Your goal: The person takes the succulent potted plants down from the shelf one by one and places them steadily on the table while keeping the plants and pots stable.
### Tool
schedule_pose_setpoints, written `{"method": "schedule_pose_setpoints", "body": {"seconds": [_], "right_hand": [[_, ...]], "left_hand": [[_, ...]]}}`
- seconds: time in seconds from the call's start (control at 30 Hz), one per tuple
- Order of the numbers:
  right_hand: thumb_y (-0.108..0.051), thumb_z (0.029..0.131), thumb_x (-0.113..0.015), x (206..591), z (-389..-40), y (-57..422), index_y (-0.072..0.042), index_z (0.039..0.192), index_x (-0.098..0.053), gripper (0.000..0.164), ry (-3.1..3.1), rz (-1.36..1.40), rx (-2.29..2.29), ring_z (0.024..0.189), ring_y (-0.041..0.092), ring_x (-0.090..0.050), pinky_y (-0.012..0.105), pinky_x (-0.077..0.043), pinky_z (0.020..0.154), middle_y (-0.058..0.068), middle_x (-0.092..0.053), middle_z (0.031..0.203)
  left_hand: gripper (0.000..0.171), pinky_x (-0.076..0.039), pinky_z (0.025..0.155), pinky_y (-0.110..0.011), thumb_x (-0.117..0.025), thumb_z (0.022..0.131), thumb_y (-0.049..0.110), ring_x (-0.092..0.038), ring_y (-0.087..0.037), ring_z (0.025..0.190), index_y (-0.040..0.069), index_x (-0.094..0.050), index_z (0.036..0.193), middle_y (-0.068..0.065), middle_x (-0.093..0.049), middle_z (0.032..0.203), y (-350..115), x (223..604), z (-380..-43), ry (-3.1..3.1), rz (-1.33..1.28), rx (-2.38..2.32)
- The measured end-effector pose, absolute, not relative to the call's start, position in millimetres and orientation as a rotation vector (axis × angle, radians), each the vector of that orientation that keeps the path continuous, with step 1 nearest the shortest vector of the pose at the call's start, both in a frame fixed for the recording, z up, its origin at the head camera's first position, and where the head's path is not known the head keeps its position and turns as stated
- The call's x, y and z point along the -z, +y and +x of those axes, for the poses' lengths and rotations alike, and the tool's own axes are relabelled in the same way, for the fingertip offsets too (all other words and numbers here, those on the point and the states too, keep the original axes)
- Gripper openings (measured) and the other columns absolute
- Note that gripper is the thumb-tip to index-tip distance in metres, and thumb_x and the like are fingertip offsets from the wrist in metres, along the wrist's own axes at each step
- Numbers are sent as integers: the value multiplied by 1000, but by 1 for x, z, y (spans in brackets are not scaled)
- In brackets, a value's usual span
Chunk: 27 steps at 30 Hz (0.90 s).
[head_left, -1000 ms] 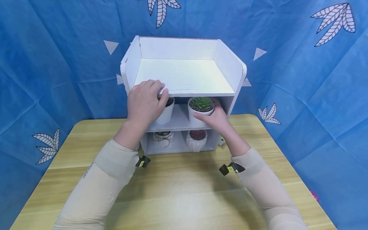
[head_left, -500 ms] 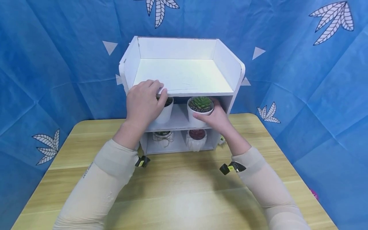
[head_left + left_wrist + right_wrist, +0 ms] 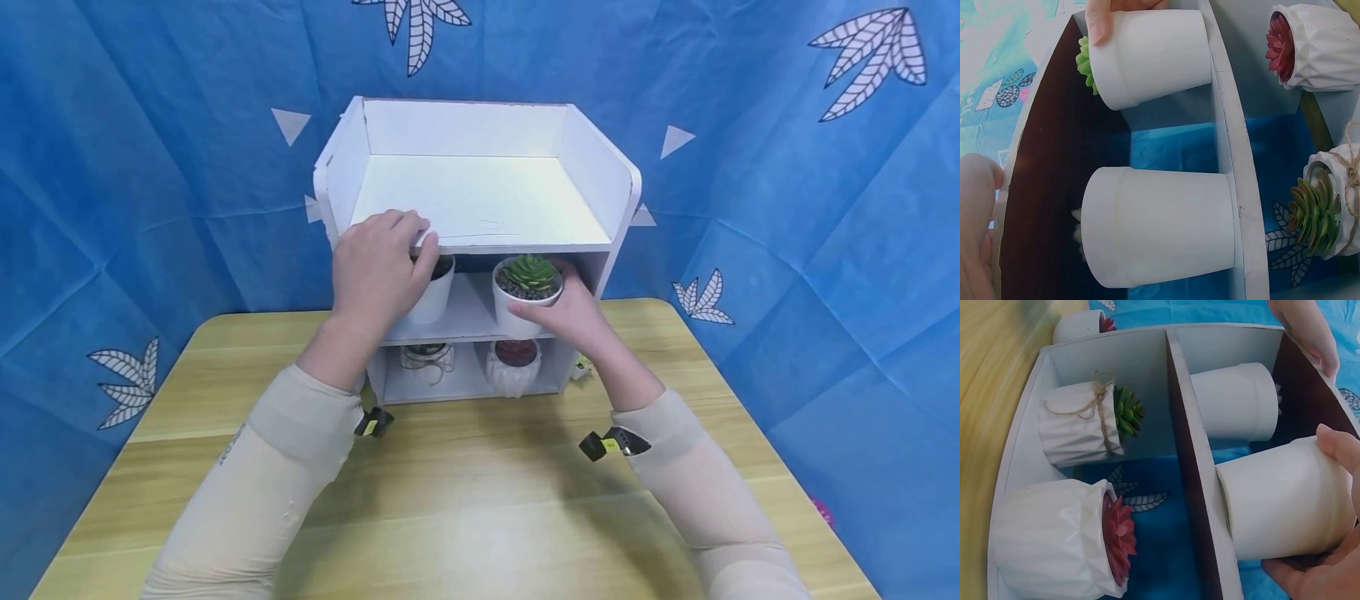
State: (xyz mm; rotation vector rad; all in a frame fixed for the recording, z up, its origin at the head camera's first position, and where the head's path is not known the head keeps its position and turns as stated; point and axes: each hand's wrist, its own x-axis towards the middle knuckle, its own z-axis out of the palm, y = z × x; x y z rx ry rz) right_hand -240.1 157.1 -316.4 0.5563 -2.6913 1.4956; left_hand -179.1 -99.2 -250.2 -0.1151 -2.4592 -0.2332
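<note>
A white two-tier shelf unit (image 3: 480, 196) stands on the table. My right hand (image 3: 566, 312) grips a smooth white pot with a green succulent (image 3: 521, 315), thumb in front and fingers round its far side. That pot is at the front edge of the middle board, right of a second smooth white pot (image 3: 431, 302); whether its base touches the board I cannot tell. My left hand (image 3: 378, 271) rests on the front edge of the top board, fingers lying on its upper face. In the left wrist view, the left hand (image 3: 979, 219) shows at the board's outer side.
On the bottom tier stand a faceted white pot with a red succulent (image 3: 1060, 537) and a twine-tied white pot with a green succulent (image 3: 1079, 422). Another small white pot (image 3: 1077, 326) is outside the unit. Blue patterned cloth (image 3: 172, 167) hangs behind the wooden table (image 3: 480, 500).
My right hand and the pot in it have shifted very slightly to the right and forward. The left hand stays on the top board.
</note>
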Motion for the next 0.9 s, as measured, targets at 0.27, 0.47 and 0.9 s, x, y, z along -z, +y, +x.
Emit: {"method": "schedule_pose_setpoints", "body": {"seconds": [0.27, 0.47, 0.9], "right_hand": [[-43, 77, -85, 314, -238, 159, -6, 153, -28, 101, -2717, 591, -1471, 131, 31, -48, 51, -38, 110, 16, -46, 143], [-42, 77, -85, 314, -238, 162, -7, 152, -29, 100, -2736, 593, -1456, 130, 31, -48, 51, -39, 109, 15, -46, 143], [-42, 76, -86, 307, -231, 166, -2, 153, -25, 106, -2793, 581, -1450, 131, 34, -47, 52, -39, 109, 19, -43, 144]], "left_hand": [[46, -52, 93, -46, -41, 102, 43, -65, -29, 113, 12, -71, 119, -9, -70, 123, -100, 250, -179, -2457, -115, 238], [46, -52, 92, -46, -41, 103, 43, -65, -29, 112, 12, -71, 120, -9, -70, 123, -100, 250, -180, -2466, -120, 239], [46, -52, 93, -46, -41, 103, 44, -65, -28, 113, 12, -70, 120, -8, -70, 123, -100, 250, -179, -2471, -114, 237]]}}
